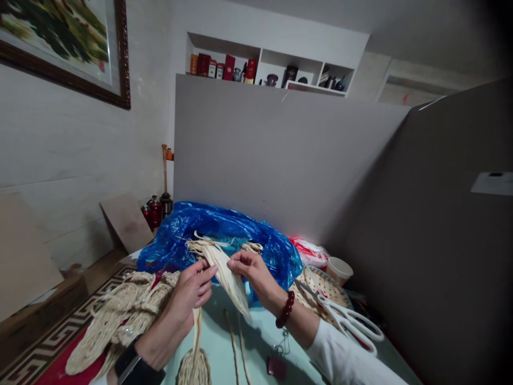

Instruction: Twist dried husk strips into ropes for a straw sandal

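Observation:
A pale, dry corn husk point(229, 283) is stretched out at the middle, its broad end hanging down to the right. My left hand point(193, 289) pinches its left edge between thumb and fingers. On the other edge, my right hand point(253, 271) has thumb and forefinger closed on the husk. Just behind lies an open blue plastic bag point(224, 216) with more husk strips in it. Below my left hand, a woven husk piece point(194, 369) with a strip running up from it lies on the table. Two thin cords point(236, 345) lie between my forearms.
Woven slippers point(108, 323) are piled at the left. To the right are white-handled scissors point(352, 323) on a woven basket point(315, 283), and a paper cup point(340, 269). A dark red tag on a chain point(276, 367) lies near the front. Grey panels point(272, 144) stand behind and at right.

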`<action>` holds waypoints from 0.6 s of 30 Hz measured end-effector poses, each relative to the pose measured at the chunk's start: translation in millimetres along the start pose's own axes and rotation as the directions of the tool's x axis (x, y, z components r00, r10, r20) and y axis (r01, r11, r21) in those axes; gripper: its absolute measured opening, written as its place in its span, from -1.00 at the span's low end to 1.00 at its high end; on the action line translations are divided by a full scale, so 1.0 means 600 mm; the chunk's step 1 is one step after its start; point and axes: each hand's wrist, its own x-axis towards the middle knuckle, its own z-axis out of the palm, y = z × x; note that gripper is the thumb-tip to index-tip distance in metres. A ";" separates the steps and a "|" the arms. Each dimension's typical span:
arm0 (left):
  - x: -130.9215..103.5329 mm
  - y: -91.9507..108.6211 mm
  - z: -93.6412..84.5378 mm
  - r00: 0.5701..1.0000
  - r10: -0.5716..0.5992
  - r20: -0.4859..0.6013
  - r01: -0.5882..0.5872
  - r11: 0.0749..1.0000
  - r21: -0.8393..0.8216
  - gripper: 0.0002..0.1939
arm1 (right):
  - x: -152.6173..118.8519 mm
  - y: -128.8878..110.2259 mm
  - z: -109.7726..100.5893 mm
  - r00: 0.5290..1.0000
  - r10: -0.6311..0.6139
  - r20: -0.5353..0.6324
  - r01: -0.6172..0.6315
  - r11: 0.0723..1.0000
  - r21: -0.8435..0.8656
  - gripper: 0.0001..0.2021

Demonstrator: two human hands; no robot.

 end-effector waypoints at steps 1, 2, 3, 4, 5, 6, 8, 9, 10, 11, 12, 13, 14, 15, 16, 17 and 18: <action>0.000 0.000 0.000 1.000 -0.001 -0.008 0.001 1.000 0.000 -0.60 | -0.001 0.001 0.001 1.000 -0.003 -0.003 0.003 1.000 0.001 -0.68; 0.000 0.001 0.001 1.000 -0.002 -0.015 0.002 1.000 0.001 -0.59 | -0.002 0.001 0.002 1.000 -0.009 -0.006 0.009 1.000 0.000 -0.68; 0.000 0.001 0.001 1.000 -0.003 -0.020 0.003 1.000 0.003 -0.58 | -0.003 0.001 0.002 1.000 -0.017 -0.009 0.017 1.000 -0.003 -0.67; 0.000 0.002 0.001 1.000 -0.004 -0.025 0.004 1.000 0.005 -0.57 | -0.004 0.002 0.002 1.000 -0.026 -0.012 0.025 1.000 -0.007 -0.67; 0.000 0.003 0.001 1.000 -0.002 -0.029 0.003 1.000 0.006 -0.56 | -0.005 0.002 0.002 0.999 -0.035 -0.013 0.035 0.999 -0.013 -0.67; 0.000 0.003 0.001 1.000 -0.001 -0.032 0.001 1.000 0.008 -0.56 | -0.006 0.003 0.002 0.999 -0.045 -0.015 0.045 0.999 -0.022 -0.67; -0.001 0.001 0.000 0.999 0.003 -0.034 -0.003 1.000 0.010 -0.57 | -0.010 0.004 0.003 0.998 -0.064 -0.016 0.063 0.997 -0.047 -0.69; -0.002 -0.001 -0.001 0.999 0.004 -0.032 -0.004 1.000 0.012 -0.57 | -0.012 0.006 0.005 0.997 -0.072 -0.013 0.071 0.995 -0.064 -0.70; -0.002 -0.003 -0.001 1.000 0.003 -0.031 -0.003 1.000 0.013 -0.58 | -0.015 0.008 0.008 0.997 -0.078 -0.008 0.077 0.994 -0.082 -0.71; -0.002 -0.005 -0.001 0.999 0.002 -0.032 -0.001 1.000 0.012 -0.59 | -0.018 0.011 0.012 0.997 -0.082 -0.002 0.082 0.991 -0.103 -0.72; -0.003 -0.007 -0.001 0.999 0.001 -0.036 -0.001 1.000 0.010 -0.60 | -0.021 0.014 0.017 0.996 -0.085 0.007 0.086 0.988 -0.126 -0.73; -0.004 -0.009 -0.001 0.999 0.000 -0.044 0.000 1.000 0.008 -0.60 | -0.024 0.017 0.022 0.996 -0.089 0.018 0.090 0.984 -0.151 -0.74; -0.004 -0.011 -0.001 0.999 0.000 -0.054 0.000 1.000 0.006 -0.59 | -0.027 0.020 0.028 0.995 -0.092 0.033 0.096 0.979 -0.180 -0.74; -0.004 -0.013 0.000 0.998 0.001 -0.068 -0.001 1.000 0.006 -0.59 | -0.028 0.022 0.032 0.994 -0.095 0.051 0.104 0.971 -0.214 -0.74; -0.004 -0.015 -0.001 0.997 0.003 -0.083 -0.002 1.000 0.007 -0.58 | -0.029 0.022 0.035 0.992 -0.100 0.075 0.116 0.961 -0.252 -0.74; -0.004 -0.016 -0.001 0.995 0.003 -0.101 -0.002 1.000 0.008 -0.56 | -0.028 0.022 0.036 0.989 -0.105 0.106 0.132 0.947 -0.294 -0.72; -0.003 -0.016 -0.002 0.993 0.002 -0.122 -0.001 1.000 0.009 -0.55 | -0.024 0.021 0.035 0.984 -0.111 0.139 0.153 0.928 -0.340 -0.70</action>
